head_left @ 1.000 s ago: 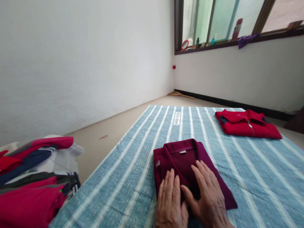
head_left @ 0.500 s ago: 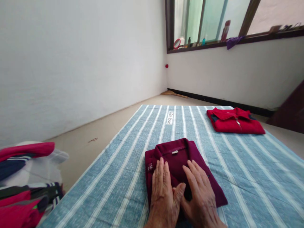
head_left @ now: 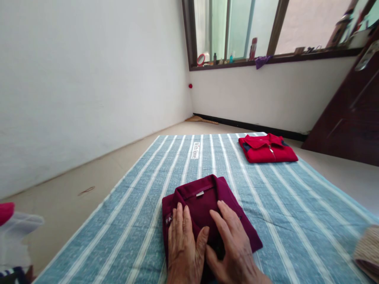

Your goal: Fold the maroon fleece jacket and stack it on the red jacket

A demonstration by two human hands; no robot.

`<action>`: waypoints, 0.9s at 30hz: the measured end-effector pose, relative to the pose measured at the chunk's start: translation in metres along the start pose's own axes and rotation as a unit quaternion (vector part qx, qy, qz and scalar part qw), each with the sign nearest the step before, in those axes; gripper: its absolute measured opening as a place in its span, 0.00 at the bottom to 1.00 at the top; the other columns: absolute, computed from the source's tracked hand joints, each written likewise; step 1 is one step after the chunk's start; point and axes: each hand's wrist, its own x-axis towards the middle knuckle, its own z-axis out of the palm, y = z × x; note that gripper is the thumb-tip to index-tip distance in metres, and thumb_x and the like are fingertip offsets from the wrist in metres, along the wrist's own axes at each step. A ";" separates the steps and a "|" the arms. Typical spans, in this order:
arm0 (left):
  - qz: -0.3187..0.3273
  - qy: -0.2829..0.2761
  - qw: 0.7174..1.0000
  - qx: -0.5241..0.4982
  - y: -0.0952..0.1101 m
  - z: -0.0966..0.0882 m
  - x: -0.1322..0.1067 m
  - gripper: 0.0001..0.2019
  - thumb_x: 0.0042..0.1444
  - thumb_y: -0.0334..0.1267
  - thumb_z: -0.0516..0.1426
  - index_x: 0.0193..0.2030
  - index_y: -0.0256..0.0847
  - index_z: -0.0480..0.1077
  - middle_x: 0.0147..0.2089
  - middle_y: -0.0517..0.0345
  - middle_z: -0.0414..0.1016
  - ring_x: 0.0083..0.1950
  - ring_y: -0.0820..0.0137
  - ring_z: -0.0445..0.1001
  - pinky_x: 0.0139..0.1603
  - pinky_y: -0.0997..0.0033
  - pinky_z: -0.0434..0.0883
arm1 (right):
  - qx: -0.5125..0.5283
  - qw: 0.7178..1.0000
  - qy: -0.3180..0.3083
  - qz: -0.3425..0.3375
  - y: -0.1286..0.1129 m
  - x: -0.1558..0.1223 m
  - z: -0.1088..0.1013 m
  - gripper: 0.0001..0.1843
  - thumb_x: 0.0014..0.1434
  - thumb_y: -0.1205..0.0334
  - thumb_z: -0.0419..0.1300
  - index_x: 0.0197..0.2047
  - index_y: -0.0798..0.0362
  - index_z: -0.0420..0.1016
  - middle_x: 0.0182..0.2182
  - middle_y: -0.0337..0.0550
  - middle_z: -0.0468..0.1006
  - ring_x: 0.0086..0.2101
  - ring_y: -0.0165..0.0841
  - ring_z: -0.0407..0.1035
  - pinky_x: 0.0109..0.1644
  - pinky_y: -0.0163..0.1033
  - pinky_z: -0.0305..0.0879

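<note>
A folded maroon collared shirt [head_left: 207,209] lies on the striped blue cloth [head_left: 142,213] in front of me, its collar pointing away and a small white label inside the neck. My left hand [head_left: 185,244] rests flat on the shirt's left side, fingers stretched out beside the white lettering. On the right side of the shirt lies my right hand [head_left: 232,240], its fingers slightly bent and apart. Neither hand grips the fabric. The shirt's lower part is hidden under my hands.
A folded red zip-neck garment [head_left: 266,149] sits at the far right of the cloth. Other clothes [head_left: 20,232] show at the left edge, and a beige woven object [head_left: 368,250] at the right edge. A dark red door [head_left: 349,102] stands at the right, by the window.
The view has turned to the right, so the shirt and hands appear farther left. The door and the beige object have come into view. Both hands still lie on the shirt.
</note>
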 end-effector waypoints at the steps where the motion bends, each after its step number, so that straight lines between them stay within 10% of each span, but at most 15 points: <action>1: -0.003 0.005 1.000 0.000 0.000 0.001 0.000 0.33 0.63 0.46 0.46 0.70 0.44 0.34 0.71 0.42 0.43 0.70 0.53 0.46 0.62 0.42 0.58 | 0.011 1.000 -0.004 0.006 0.000 0.000 -0.002 0.32 0.51 0.62 0.58 0.59 0.59 0.59 0.59 0.61 0.58 0.59 0.50 0.54 0.54 0.56 0.65; 12: -0.027 0.009 0.999 0.029 0.005 0.008 -0.003 0.36 0.62 0.49 0.48 0.70 0.40 0.34 0.71 0.40 0.44 0.70 0.51 0.45 0.62 0.44 0.59 | 0.129 0.983 -0.009 0.128 0.028 0.040 -0.019 0.21 0.58 0.57 0.56 0.54 0.53 0.65 0.50 0.51 0.72 0.50 0.41 0.67 0.52 0.48 0.67; 27: -0.013 0.084 0.993 0.078 0.016 0.012 -0.008 0.37 0.61 0.48 0.49 0.70 0.38 0.35 0.69 0.39 0.49 0.69 0.53 0.50 0.59 0.48 0.63 | -0.061 0.951 -0.212 0.215 0.047 0.103 0.026 0.17 0.57 0.67 0.49 0.47 0.56 0.71 0.40 0.49 0.77 0.41 0.40 0.71 0.41 0.40 0.63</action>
